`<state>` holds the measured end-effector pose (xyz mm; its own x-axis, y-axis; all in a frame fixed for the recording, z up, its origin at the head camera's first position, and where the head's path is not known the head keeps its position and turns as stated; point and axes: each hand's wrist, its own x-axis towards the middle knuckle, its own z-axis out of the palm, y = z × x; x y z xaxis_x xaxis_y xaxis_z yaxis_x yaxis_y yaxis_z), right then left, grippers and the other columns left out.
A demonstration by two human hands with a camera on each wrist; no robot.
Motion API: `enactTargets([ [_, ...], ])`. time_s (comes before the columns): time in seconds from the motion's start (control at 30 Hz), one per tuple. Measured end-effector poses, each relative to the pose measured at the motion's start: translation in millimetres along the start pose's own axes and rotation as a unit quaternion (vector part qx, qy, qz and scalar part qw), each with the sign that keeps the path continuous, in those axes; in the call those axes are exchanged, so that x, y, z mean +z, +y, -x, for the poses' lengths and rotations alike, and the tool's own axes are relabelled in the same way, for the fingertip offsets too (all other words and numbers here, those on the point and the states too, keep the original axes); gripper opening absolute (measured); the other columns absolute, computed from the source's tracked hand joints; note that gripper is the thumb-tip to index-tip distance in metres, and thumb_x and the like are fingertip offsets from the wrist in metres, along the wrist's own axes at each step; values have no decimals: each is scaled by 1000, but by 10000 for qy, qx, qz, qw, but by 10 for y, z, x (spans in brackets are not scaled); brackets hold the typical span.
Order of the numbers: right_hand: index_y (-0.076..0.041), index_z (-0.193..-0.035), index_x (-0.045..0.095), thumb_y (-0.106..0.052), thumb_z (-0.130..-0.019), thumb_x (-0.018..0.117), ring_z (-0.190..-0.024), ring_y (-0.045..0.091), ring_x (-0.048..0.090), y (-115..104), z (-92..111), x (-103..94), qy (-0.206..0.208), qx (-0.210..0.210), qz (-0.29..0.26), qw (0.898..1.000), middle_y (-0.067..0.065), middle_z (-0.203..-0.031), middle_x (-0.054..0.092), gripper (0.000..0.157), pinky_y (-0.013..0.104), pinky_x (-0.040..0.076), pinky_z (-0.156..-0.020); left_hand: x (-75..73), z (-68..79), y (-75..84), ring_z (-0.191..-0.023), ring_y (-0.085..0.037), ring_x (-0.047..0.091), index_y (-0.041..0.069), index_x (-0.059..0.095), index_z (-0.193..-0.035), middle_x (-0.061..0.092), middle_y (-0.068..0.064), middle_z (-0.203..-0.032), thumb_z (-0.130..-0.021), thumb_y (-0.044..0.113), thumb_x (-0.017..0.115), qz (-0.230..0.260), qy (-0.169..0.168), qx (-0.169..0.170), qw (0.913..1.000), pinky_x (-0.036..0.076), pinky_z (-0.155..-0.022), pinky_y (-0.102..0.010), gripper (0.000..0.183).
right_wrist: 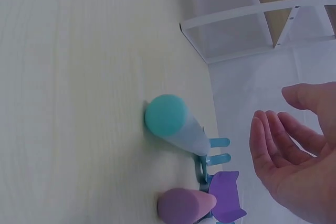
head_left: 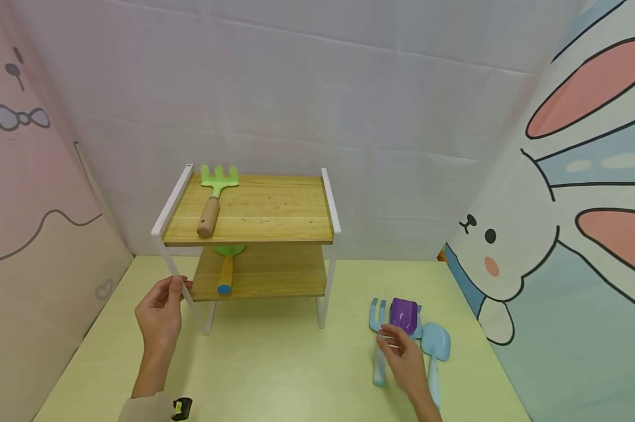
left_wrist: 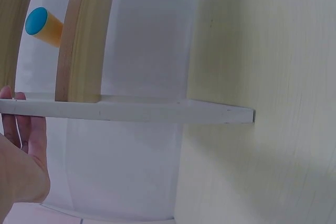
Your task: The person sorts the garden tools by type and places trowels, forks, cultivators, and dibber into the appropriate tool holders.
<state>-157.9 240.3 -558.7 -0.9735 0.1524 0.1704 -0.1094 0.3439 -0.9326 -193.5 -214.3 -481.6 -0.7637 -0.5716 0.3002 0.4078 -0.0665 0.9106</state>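
My left hand (head_left: 161,313) grips the white left front post (left_wrist: 131,110) of a two-tier wooden shelf (head_left: 275,208), with fingertips showing past it. My right hand (head_left: 404,360) hovers by a light-blue toy fork (head_left: 379,369), thumb and fingers apart and nothing between them in the right wrist view. Beside the fork lies a purple scoop (head_left: 404,315), its pink handle (right_wrist: 184,205) showing in the right wrist view. To the right is a light-blue shovel (head_left: 435,341), its handle partly behind my wrist. Another blue tool lies mostly hidden under the scoop.
On the shelf's upper board lies a green rake (head_left: 210,214) with a wooden handle. The lower board holds a green-headed tool with a yellow, blue-tipped handle (head_left: 226,275). A black-and-yellow object (head_left: 182,408) shows by my left sleeve. Printed cloth walls enclose the pale table (head_left: 275,375).
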Motion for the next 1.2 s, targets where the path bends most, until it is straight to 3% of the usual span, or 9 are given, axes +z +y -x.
enactTargets([
  [0.23, 5, -126, 65, -5, -97, 72, -96, 11, 68, 59, -1, -125, 81, 360, 457, 9983, 22, -119, 71, 31, 17, 56, -85, -12, 3, -17, -77, -8, 74, -19, 68, -101, 75, 1, -80, -101, 6, 65, 1, -1, 49, 10000, 60, -78, -16, 25],
  [0.5, 2, -121, 69, -7, -95, 74, -93, 4, 66, 199, 20, -228, 459, 564, 915, 9931, 18, -113, 73, 28, 15, 55, -82, -4, -1, -19, -76, -8, 73, -20, 67, -101, 75, 0, -80, -101, 6, 65, 30, -7, 49, 10000, 60, -78, -17, 26],
  [0.77, 0, -114, 71, -3, -94, 73, -87, 9, 68, 303, 49, -281, 764, 334, 1383, 9869, 15, -106, 74, 21, 15, 57, -75, -3, 1, -23, -76, -8, 73, -20, 66, -101, 75, 1, -80, -101, 6, 64, -49, -1, 77, 10000, 60, -79, -16, 27],
  [1.03, 5, -114, 69, 6, -89, 74, -89, 24, 70, 350, 48, -318, 602, 251, 1725, 9829, 18, -105, 73, 26, 19, 58, -71, -6, -4, -35, -77, -8, 73, -21, 66, -102, 75, 1, -80, -102, 6, 64, -102, -43, 131, 9999, 60, -79, -16, 27],
  [1.2, 9, -120, 66, 11, -83, 74, -94, 33, 69, 351, 42, -338, 194, 313, 1949, 9801, 22, -110, 71, 38, 26, 60, -76, -7, -5, -43, -77, -8, 73, -20, 66, -101, 75, 1, -80, -102, 6, 64, -72, -52, 95, 9999, 60, -79, -16, 26],
])
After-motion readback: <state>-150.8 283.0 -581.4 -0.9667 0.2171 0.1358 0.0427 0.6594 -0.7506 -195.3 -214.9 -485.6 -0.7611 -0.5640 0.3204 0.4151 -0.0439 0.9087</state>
